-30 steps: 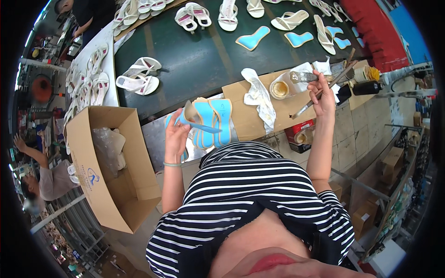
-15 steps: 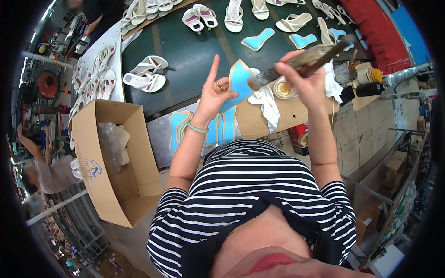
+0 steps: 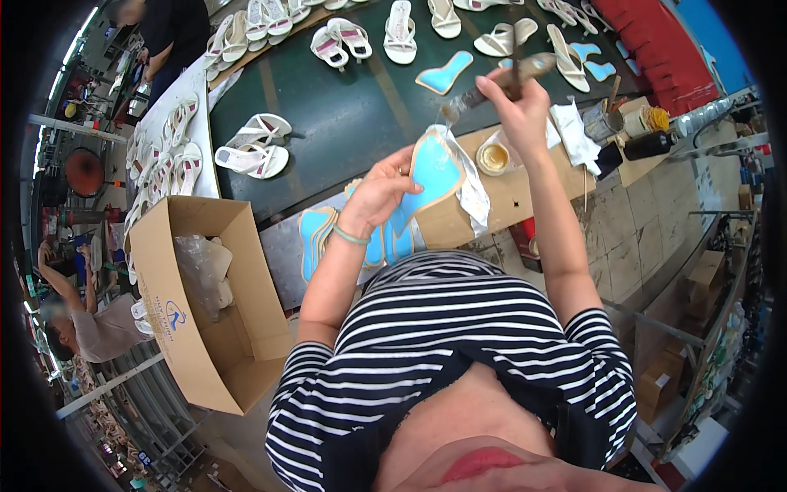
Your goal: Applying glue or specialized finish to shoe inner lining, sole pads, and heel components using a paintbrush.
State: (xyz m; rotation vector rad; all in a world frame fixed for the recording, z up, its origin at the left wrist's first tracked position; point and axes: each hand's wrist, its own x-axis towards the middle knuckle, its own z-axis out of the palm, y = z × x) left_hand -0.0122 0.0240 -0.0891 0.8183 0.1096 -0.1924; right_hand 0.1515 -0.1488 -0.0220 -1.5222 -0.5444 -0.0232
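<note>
Stacked blue insoles (image 3: 375, 248) partly hidden behind left forearm (image 3: 334, 277), top-edge sandal (image 3: 486, 4) cropped

Blue lettering (image 3: 167, 325) and a rounded blue logo (image 3: 175, 315) stand on the cardboard box (image 3: 190, 357)

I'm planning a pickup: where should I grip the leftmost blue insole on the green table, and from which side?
Probably pinch the blue insole edge to edge across its narrow middle, coming down from the left: it lies flat, and the right hand and brush are toward its right and near sides.
</note>
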